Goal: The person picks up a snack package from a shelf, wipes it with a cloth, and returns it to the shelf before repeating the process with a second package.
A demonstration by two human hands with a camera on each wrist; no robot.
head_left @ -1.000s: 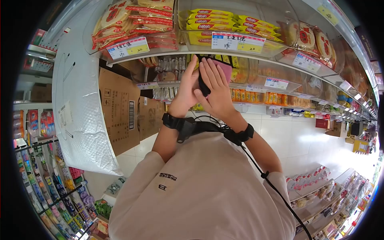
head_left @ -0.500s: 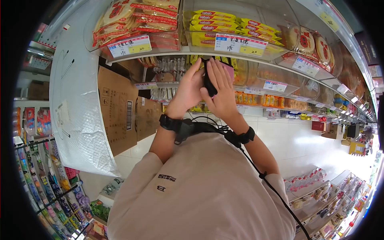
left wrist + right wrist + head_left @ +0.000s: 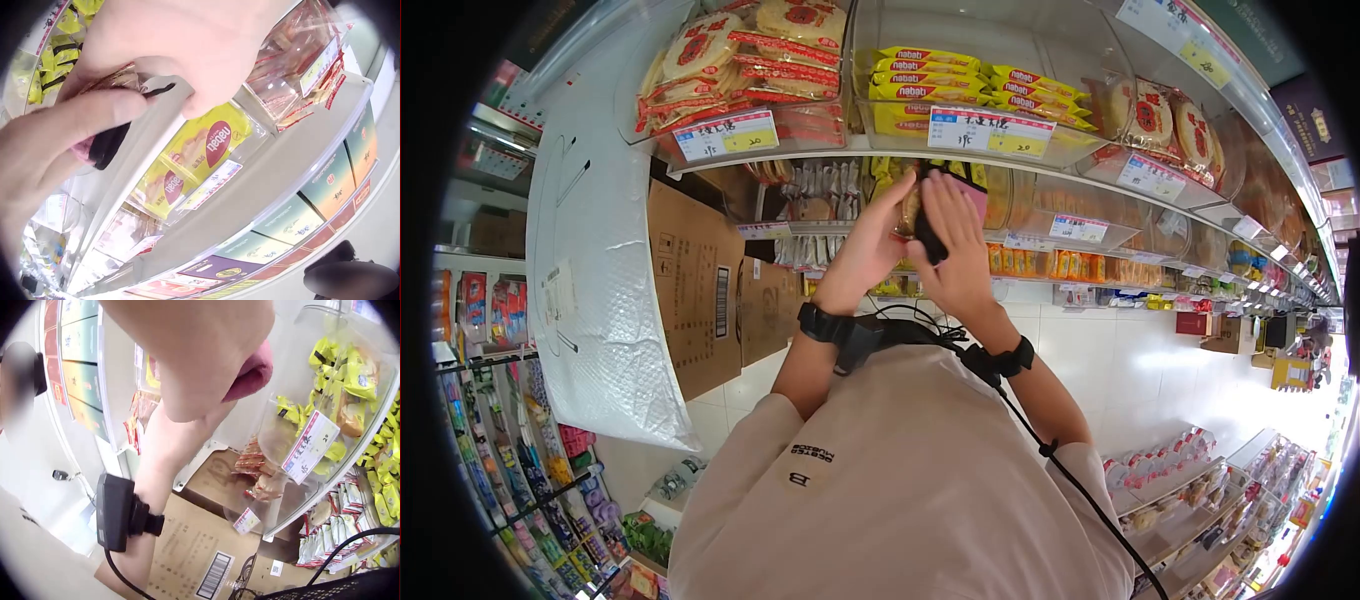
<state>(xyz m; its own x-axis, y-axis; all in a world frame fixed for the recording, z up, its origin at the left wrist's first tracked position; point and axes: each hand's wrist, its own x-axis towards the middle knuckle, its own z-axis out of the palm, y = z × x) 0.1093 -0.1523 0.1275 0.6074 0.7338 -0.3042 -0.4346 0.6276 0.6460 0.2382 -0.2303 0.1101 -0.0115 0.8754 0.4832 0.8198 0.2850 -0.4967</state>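
In the head view, the left hand [image 3: 870,245] grips a small snack packet [image 3: 910,208], beside the black-and-pink cloth [image 3: 935,225]; the right hand [image 3: 960,255] lies open, fingers straight, over the cloth. In the left wrist view, the packet's red edge shows between both hands. In the right wrist view, the cloth's pink part shows below the right hand, near shelf bins [image 3: 275,434].

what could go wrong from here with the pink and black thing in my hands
The pink-and-black item might slip: your right hand lies against it with straight fingers, not wrapped round it.

Your fingertips are close below the shelf with the nabati wafers, so lifting could bump its price tag.

The black cable hangs loose beside your right arm and could snag if you turn.
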